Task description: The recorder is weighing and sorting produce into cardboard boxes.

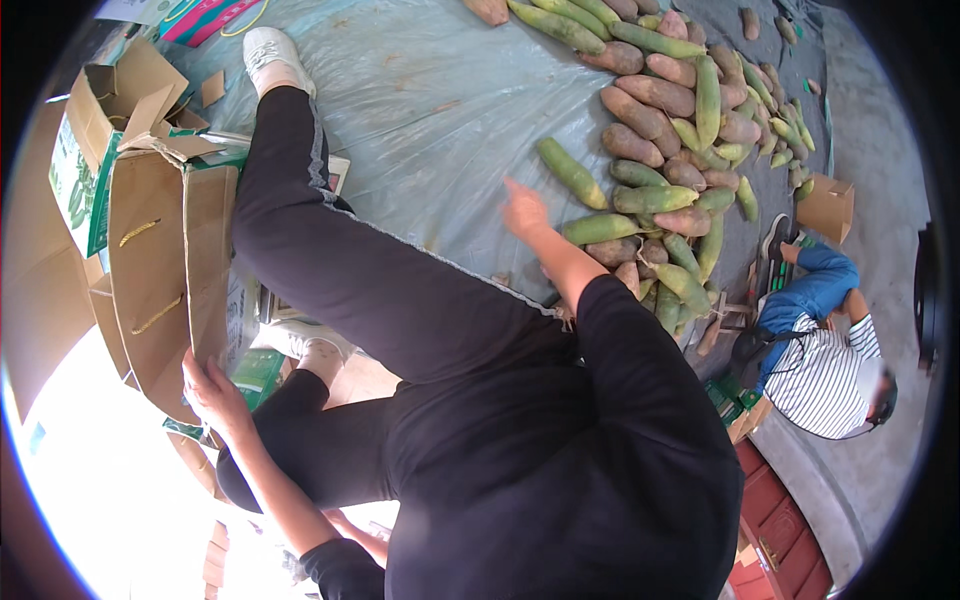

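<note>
Head view: left hand (214,398) clamped on cardboard box (148,275); right hand (525,210), loosely apart, near vegetables (650,198) toward right edge of sheet (440,130).

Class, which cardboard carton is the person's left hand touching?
The large brown carton showing two yellow cords; unlike the others, its lower edge meets the left hand.
</note>
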Available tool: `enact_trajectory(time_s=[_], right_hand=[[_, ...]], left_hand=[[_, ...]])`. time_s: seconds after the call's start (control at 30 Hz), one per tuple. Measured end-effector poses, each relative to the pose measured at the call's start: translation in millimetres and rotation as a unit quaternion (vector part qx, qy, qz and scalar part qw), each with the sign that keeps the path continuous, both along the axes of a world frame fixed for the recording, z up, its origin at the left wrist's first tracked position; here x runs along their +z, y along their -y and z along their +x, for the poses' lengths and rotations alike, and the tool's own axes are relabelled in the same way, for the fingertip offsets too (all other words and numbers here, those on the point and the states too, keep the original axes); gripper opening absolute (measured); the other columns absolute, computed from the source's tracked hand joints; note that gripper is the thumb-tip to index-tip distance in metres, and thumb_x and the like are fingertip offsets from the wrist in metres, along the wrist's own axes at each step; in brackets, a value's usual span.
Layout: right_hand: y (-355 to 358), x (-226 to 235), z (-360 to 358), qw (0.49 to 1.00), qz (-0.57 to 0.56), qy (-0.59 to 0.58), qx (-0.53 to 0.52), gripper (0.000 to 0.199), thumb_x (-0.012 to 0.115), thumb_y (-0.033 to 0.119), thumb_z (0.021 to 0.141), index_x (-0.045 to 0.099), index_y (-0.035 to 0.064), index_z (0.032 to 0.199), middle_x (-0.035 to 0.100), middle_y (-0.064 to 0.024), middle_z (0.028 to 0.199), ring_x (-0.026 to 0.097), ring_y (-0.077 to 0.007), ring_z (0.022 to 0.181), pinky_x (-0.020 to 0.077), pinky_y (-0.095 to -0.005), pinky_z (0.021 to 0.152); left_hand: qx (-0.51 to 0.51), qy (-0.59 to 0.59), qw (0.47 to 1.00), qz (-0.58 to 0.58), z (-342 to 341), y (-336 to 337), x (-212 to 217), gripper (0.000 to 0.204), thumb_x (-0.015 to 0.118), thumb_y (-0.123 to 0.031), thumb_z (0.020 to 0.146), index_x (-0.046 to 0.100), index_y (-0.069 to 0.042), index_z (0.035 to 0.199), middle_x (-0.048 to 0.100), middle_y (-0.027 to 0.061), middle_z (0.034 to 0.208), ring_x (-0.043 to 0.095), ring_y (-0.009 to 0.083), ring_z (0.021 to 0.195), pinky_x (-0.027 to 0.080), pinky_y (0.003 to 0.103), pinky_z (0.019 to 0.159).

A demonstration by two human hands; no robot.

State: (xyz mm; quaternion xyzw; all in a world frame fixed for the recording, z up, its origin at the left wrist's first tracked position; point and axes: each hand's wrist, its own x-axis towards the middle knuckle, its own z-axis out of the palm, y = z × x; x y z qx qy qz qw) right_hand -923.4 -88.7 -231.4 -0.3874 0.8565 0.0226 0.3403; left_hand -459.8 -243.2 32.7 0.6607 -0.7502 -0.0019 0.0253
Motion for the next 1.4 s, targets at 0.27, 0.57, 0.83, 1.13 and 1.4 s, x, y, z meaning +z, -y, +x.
enact_trajectory(time_s=[0.27, 0.57, 0.83, 1.13, 1.4], right_hand=[[73.9, 17.7, 28.8, 0.995, -0.027, 0.067, -0.063, 0.071, 0.061, 0.020, 0.081, 0.025, 0.0196, 0.142, 0.054, -0.0138, 0.122, 0.048, -0.0321, 0.117, 0.0415, -0.0428, 0.095], [99.3, 12.3, 27.7, 0.992, 0.030, 0.074, -0.101, 0.075, 0.058, 0.020, 0.083, 0.015, 0.0171, 0.145, 0.054, -0.0158, 0.122, 0.050, -0.0336, 0.114, 0.0424, -0.0429, 0.094], [108.4, 11.9, 26.3, 0.990, 0.034, 0.076, -0.113, 0.076, 0.055, 0.017, 0.083, 0.013, 0.0160, 0.146, 0.054, -0.0149, 0.122, 0.051, -0.0323, 0.114, 0.0434, -0.0409, 0.094], [116.3, 1.8, 21.8, 0.986, 0.048, 0.077, -0.142, 0.077, 0.051, 0.012, 0.082, 0.009, 0.0153, 0.146, 0.054, -0.0162, 0.124, 0.051, -0.0316, 0.116, 0.0433, -0.0399, 0.095], [125.1, 0.3, 17.7, 0.982, 0.048, 0.084, -0.161, 0.079, 0.051, 0.011, 0.082, 0.007, 0.0165, 0.147, 0.054, -0.0144, 0.124, 0.051, -0.0304, 0.116, 0.0426, -0.0391, 0.096]], left_hand=[[0.011, -0.015, 1.000, 0.013, 0.2, -2.4, 6.1, 0.030, 0.051, -0.008, 0.088, 0.050, -0.004, 0.118, 0.061, 0.0177, 0.103, 0.057, 0.0354, 0.094, 0.042, 0.042, 0.082], [0.006, 0.002, 1.000, 0.003, -0.2, -1.1, 4.2, 0.029, 0.050, -0.008, 0.089, 0.051, -0.005, 0.117, 0.061, 0.0166, 0.101, 0.058, 0.0340, 0.092, 0.041, 0.042, 0.082], [0.008, -0.007, 1.000, 0.000, 3.2, -0.5, 2.6, 0.028, 0.050, -0.008, 0.089, 0.051, -0.005, 0.117, 0.061, 0.0163, 0.101, 0.059, 0.0338, 0.091, 0.042, 0.042, 0.080], [-0.001, 0.017, 1.000, -0.007, 3.9, -1.1, 2.2, 0.028, 0.048, -0.009, 0.090, 0.051, -0.006, 0.117, 0.062, 0.0160, 0.101, 0.059, 0.0334, 0.090, 0.042, 0.042, 0.079], [-0.001, 0.014, 1.000, -0.015, 1.0, -0.8, 3.5, 0.027, 0.049, -0.009, 0.089, 0.051, -0.006, 0.116, 0.062, 0.0153, 0.100, 0.059, 0.0325, 0.089, 0.042, 0.041, 0.079]])
